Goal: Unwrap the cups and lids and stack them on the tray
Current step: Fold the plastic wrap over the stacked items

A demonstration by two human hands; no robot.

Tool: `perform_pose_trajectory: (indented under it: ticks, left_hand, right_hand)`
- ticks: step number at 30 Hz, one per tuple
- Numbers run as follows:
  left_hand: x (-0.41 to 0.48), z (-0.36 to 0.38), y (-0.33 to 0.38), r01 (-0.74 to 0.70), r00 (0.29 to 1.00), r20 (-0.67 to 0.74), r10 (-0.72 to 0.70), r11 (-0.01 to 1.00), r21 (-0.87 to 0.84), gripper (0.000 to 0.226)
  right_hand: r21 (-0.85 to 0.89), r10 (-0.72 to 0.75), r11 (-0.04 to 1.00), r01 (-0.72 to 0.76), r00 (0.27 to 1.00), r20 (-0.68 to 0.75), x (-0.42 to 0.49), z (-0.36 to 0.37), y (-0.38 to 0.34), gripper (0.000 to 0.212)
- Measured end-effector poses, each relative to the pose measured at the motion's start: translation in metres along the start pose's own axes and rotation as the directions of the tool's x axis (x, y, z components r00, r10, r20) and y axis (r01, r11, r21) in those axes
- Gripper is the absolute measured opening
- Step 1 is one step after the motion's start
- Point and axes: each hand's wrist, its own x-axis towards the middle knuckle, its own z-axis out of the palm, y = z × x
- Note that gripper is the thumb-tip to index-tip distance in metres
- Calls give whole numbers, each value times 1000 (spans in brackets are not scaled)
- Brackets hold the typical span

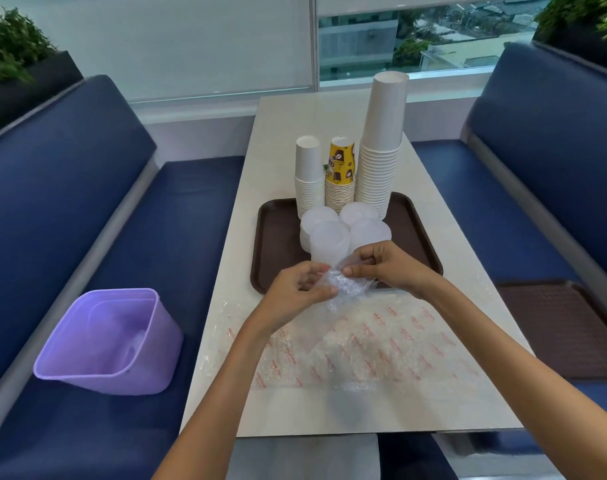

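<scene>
While held just above the near edge of the brown tray (278, 237), L hand (295, 292) & R hand (388, 265) each pinch the crumpled clear wrap (347, 285) btw thumb & fingers. Cup stacks (381, 150) stand at the tray's far side, lid stacks (330, 237) just in front. Printed plastic sheet (381, 348) lies on the desk (295, 133); purple bin (111, 341) on L bench (191, 202).

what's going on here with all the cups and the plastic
A person's left hand and right hand each pinch a crumpled clear wrapper just over the near edge of the brown tray. The tray already holds three upside-down stacks of paper cups and, in front of them, four stacks of translucent lids. A larger sheet of red-printed plastic lies flat on the table nearer the person, and a purple bin sits on the bench to their left.
</scene>
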Motion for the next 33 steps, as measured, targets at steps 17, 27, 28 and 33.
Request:
perform_pose_trajectory:
  ticks: [17, 27, 28, 33]
  left_hand:
    - [-41, -50, -52, 156, 942, -262, -210, 965, -211, 7]
    - [-57, -100, -89, 161, 830, -520, -205, 979, -128, 24]
    - [-56, -106, -89, 156, 803, -568, -181, 983, -93, 25]
    - [-55, -143, -107, 306, 624, -770, -130, 948, 88, 9]
  right_hand:
    - [41, -1, 999, 6, 990, -138, 56, 43, 8, 32]
    - [-171, -111, 978, 122, 991, 70, 121, 134, -6, 2]
    - [-194, -138, 969, 154, 986, 92, 128, 146, -9, 2]
    - [-252, -219, 930, 266, 955, 202, 165, 212, -26, 4]
